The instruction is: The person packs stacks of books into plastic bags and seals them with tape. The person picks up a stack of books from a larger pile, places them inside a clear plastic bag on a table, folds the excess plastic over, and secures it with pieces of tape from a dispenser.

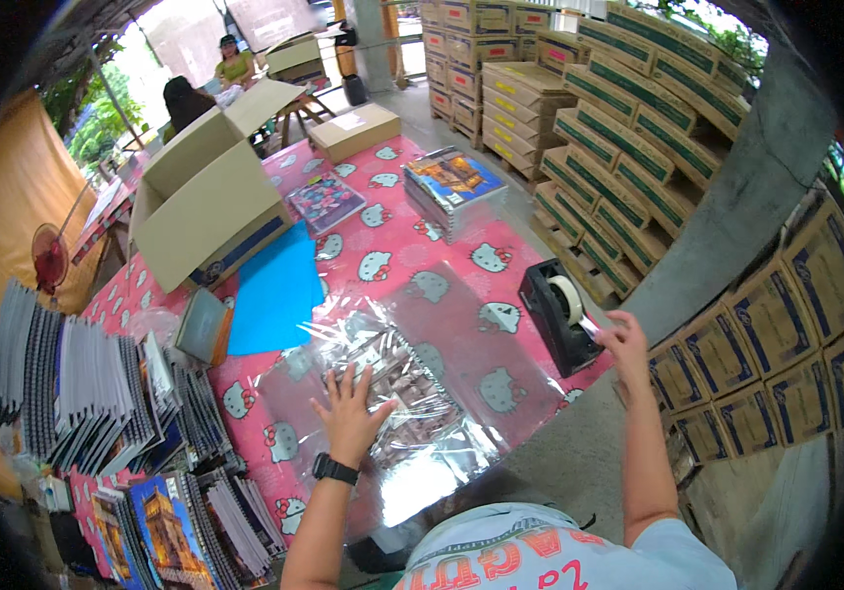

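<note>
Two hands, two jobs here. My left hand point(351, 413) is flat, fingers spread, pressing down on the notebook point(392, 388) that sits in clear wrap point(422, 433) near the bench's point(382, 231) front edge, not gripping anything. My right hand point(624, 341) is out at the right edge, fingers pinched around the tape end at the dispenser point(559, 317); can't quite tell if it's got hold of the strip itself. What matters: the dispenser sits to the right of the notebook, well apart from it, so tape has to come leftward across the wrap. The notebook's long axis runs diagonally, from far left to near right. Right hand's way nearer the tape.
</note>
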Tool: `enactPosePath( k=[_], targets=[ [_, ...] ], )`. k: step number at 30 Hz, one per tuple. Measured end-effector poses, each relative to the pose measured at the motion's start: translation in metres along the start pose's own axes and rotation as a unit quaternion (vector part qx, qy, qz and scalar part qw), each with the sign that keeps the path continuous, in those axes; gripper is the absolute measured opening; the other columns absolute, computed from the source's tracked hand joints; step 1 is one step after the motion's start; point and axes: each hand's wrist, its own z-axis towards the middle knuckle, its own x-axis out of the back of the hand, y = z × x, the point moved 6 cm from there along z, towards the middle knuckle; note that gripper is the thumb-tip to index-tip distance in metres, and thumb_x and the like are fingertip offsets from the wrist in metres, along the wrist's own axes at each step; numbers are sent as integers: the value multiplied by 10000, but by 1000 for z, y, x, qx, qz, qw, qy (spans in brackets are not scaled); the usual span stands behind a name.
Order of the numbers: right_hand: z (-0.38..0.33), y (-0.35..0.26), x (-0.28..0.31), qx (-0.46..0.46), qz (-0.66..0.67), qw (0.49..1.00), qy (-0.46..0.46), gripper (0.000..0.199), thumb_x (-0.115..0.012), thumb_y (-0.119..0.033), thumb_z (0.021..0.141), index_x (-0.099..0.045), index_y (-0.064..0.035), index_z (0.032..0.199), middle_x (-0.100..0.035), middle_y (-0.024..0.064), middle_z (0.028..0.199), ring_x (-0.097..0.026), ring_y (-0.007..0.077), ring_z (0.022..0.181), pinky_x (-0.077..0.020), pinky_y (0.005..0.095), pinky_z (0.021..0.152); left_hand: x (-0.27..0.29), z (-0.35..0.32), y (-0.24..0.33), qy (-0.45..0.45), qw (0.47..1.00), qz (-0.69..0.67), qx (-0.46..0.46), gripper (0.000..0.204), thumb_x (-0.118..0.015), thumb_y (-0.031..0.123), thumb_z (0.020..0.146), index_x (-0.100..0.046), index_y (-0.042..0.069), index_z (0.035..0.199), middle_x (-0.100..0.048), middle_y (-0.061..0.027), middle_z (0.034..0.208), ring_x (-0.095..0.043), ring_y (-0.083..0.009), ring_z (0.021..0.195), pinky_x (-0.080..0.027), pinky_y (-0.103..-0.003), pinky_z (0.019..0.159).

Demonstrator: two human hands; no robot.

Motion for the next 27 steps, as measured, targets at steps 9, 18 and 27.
enactPosePath(
  k=[9, 18, 27],
  targets=[
    [-81, 78, -75, -287, 170, 925, -182, 278, -670, -86, 752, -463, -57, 935, -550, 62, 722, -555, 138, 620, -405, 232, 499, 1, 3, 8, 7, 1000, 15, -9, 709, -562, 607, 739, -387, 269, 1338, -273, -16, 1441, -128, -314, 1360, -127, -735, 938],
    [-55, -72, -307, -53, -62, 891, -446, 344, -734, -223, 706, -508, -55, 902, -619, 105, 786, -602, 193, 755, -453, 326, 610, 3, 4, 11, -5, 1000, 23, 7, 746, -556, 647, 715, -367, 300, 1348, -275, 3, 1444, -146, -304, 1359, -145, -725, 944],
    [-48, -40, -330, 146, -331, 854, -374, 457, -820, -333, 556, -529, -44, 758, -617, 130, 715, -614, 297, 734, -462, 390, 636, 14, 8, 24, 42, 993, -106, -16, 717, -722, 500, 621, -487, 260, 1255, -281, -66, 1426, -139, -368, 1340, -74, -729, 949]
  ],
)
